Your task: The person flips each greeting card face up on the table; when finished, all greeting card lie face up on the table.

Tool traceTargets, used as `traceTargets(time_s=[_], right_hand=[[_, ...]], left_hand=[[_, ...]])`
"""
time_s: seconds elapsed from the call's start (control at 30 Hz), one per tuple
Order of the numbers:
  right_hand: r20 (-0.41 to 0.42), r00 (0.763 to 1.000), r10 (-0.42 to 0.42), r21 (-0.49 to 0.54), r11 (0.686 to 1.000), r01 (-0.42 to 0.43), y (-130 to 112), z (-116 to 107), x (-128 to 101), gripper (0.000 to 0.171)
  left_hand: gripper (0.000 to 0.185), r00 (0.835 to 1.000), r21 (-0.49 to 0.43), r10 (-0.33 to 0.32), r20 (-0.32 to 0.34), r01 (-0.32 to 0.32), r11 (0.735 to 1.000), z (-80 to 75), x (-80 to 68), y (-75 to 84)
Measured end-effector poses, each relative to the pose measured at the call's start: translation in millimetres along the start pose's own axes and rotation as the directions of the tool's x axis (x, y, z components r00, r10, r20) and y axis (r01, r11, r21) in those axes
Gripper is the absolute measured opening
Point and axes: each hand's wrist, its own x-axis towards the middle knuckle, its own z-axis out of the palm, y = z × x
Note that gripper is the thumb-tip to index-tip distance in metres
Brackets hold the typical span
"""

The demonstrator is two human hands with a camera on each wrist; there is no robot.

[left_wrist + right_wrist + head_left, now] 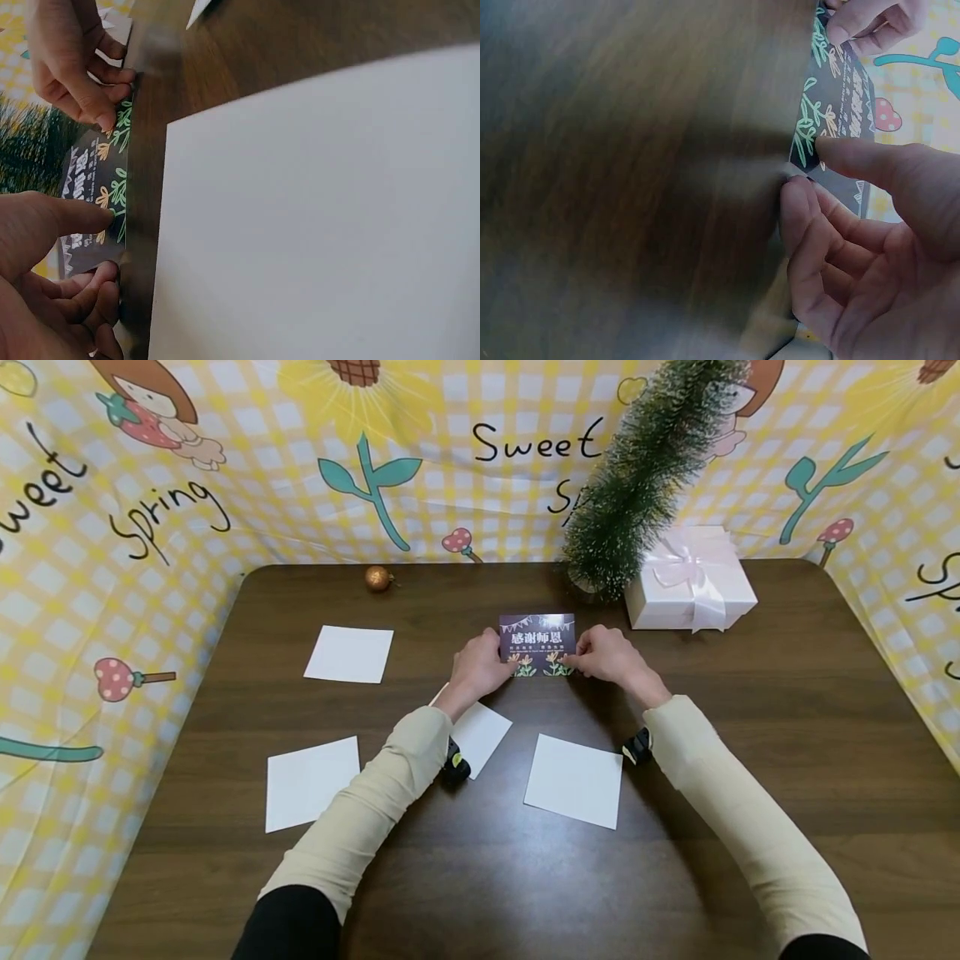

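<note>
Both hands, left (480, 667) and right (609, 657), pinch the card's (537, 637) lower corners; keep it level, seemingly upright on the table (787, 710).

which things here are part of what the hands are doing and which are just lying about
In hand: card, pinched at its near corners by left hand and right hand.

Lying about: four white sheets, gold bauble, small tree, gift box, all on the table.
</note>
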Motion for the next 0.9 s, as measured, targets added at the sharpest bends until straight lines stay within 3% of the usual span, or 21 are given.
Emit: traceTargets(time_s=[0.27,0.5,0.63,0.7,0.77,0.83,0.9], right_hand=[[-0.022,1.0,-0.001,-0.091,0.996,-0.001,1.5,1.3,1.4,0.028],[-0.025,1.0,-0.017,-0.108,0.994,0.014,2.0,2.5,-1.1,0.03],[-0.055,0.996,-0.076,-0.107,0.992,0.07,3.2,1.6,-10.2,0.03],[-0.072,0.988,-0.135,-0.116,0.985,0.126,3.2,1.7,-17.2,0.03],[-0.074,0.975,-0.211,-0.134,0.971,0.2,2.9,2.6,-25.1,0.029],[-0.064,0.955,-0.291,-0.167,0.946,0.277,3.5,4.7,-33.8,0.033],[-0.049,0.93,-0.365,-0.204,0.915,0.349,5.2,7.7,-43.4,0.04]], left_hand=[[0.064,1.0,0.069,-0.002,-0.005,0.002,0.998,2.4,2.6,1.4],[0.064,1.0,0.067,0.016,0.017,-0.017,0.998,1.9,0.8,0.9],[0.057,0.995,0.044,0.093,0.023,-0.094,0.995,-1.0,-4.1,-1.1],[0.049,0.986,0.061,0.165,0.025,-0.166,0.984,-3.3,-8.3,-2.9],[0.041,0.966,0.111,0.255,0.034,-0.257,0.96,-4.6,-13.4,-4.8],[0.036,0.937,0.182,0.344,0.059,-0.349,0.919,-5.2,-20.4,-5.8],[0.035,0.9,0.266,0.426,0.094,-0.435,0.86,-3.7,-27.8,-6.4]])
